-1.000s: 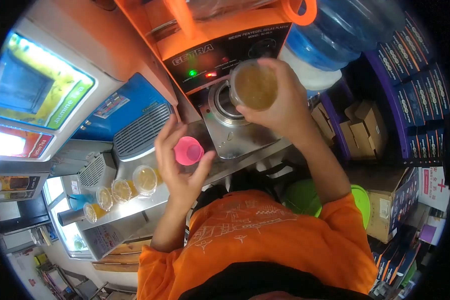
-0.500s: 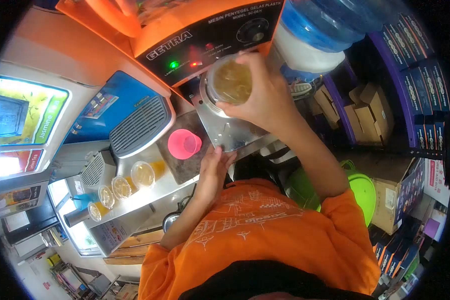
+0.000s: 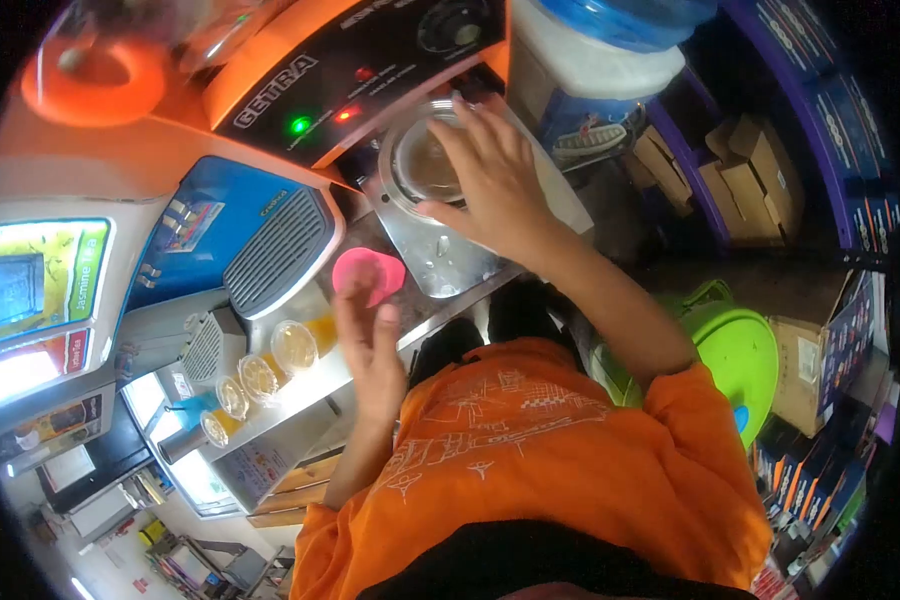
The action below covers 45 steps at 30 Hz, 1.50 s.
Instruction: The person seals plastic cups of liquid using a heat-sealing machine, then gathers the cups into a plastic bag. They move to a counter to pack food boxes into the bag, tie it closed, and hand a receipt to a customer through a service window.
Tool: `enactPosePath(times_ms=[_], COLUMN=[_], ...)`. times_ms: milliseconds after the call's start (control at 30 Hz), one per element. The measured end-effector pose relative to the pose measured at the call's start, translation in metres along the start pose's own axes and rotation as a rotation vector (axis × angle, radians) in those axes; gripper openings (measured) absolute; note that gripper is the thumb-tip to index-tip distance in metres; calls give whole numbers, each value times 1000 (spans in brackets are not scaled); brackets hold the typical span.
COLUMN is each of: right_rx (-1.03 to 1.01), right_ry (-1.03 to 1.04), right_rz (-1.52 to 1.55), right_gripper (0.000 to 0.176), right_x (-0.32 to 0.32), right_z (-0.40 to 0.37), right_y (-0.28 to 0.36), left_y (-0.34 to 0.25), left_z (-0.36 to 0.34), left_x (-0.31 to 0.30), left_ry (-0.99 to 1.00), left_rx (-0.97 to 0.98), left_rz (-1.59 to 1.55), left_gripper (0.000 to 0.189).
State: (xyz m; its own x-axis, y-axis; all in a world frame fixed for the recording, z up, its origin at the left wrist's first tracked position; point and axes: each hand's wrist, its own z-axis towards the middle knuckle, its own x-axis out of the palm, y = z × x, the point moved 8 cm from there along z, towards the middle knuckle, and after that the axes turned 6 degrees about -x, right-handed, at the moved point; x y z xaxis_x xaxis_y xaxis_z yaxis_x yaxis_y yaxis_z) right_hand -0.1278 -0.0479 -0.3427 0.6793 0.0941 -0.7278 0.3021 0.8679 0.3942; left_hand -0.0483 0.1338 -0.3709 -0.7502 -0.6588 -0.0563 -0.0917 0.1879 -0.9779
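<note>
A clear plastic cup of drink [image 3: 425, 165] sits in the round holder of the orange cup-sealing machine [image 3: 370, 85]. Over its rim, my right hand [image 3: 495, 180] is open, fingers apart and thumb stretched out. The holder's metal plate [image 3: 445, 262] has wet spots on it and extends toward me. To the left, my left hand [image 3: 372, 360] is raised with its fingers extended and slightly blurred. Its fingertips overlap a pink cup [image 3: 390, 275] lying on its side on the dark mat.
Several sealed cups of yellow drink [image 3: 295, 347] line the steel counter at left. Beyond them is a blue drip-tray unit [image 3: 280, 250]. A lime-green lidded bin [image 3: 735, 370] stands at right, near an opened cardboard box [image 3: 750, 185] on a shelf. A water dispenser [image 3: 600, 60] stands behind.
My right hand has set the cup down into the holder and let go. My left hand has left the metal plate and moved left toward the pink cup. The view has shifted.
</note>
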Motion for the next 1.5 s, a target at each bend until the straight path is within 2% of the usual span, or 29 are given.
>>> enactPosePath(times_ms=[33,133,200,233,267,300,333,367,400,433,467,533,567,633,667,767,800,867,967,1167,1267,1500], right_rx=[19,-30,73,316,560,566,864,1164,1169,1060,944,954,967,942,912,808,805,767,827,814,830,807], right_ry=[2,2,107,322,535,515,486,438,414,313,211,137,80,66,65,-37,-47,-26,-56,-46,-46,-42], right_rz=[10,165,516,652,784,785,1051,1317,1321,1430,1532,1491,1448,1447,1439,1452,1459,1435,1413,1423,1415,1458], right_gripper=[68,60,47,41,35,35,31,28,28,29,30,30,30,30,30,32,32,33,34,34,32,32], right_x=[-8,-43,-38,-31,-24,-24,-9,7,22,37,43,50,54,65,71,84,93,106,114,124,117,121], right_z=[-5,-35,-83,-100,-120,-127,-150,-173,-180,-174,-163,-145,-136,-115,-103,-66,-56,-35,-16,0,-2,-4], right_y=[4,26,25,21,22,22,17,18,14,11,9,4,-1,-9,-13,-26,-31,-38,-43,-47,-46,-46], left_y=[-22,-98,-134,-151,-174,-191,-210,-230,-246,-265,-284,-300,-301,-298,-301,-306,-307,-311,-319,-320,-319,-318], left_z=[1,-3,-9,-8,-18,-28,-35,-37,-38,-32,-24,13,21,33,34,51,52,57,66,66,67,65], left_x=[-10,-17,-10,-8,8,28,35,43,59,70,75,91,100,116,119,118,121,123,121,121,123,122], left_ry=[-116,-201,-141,-126,-109,-92,-163,-219,-349,-366,-354,-428,-414,-544,-532,-579,-577,-668,-597,-517,-527,-550], left_rx=[181,628,811,821,1046,1273,1432,1544,1629,1695,1711,1537,1553,1591,1609,1488,1500,1402,1520,1467,1387,1409], left_rz=[164,366,551,553,770,985,968,1044,1191,1286,1279,1677,1676,1832,1833,2069,2073,2143,2003,2009,2063,2034], left_gripper=[55,47,46,46,45,43,42,53,54,67,67,82,82,90,90,99,99,98,88,83,88,88])
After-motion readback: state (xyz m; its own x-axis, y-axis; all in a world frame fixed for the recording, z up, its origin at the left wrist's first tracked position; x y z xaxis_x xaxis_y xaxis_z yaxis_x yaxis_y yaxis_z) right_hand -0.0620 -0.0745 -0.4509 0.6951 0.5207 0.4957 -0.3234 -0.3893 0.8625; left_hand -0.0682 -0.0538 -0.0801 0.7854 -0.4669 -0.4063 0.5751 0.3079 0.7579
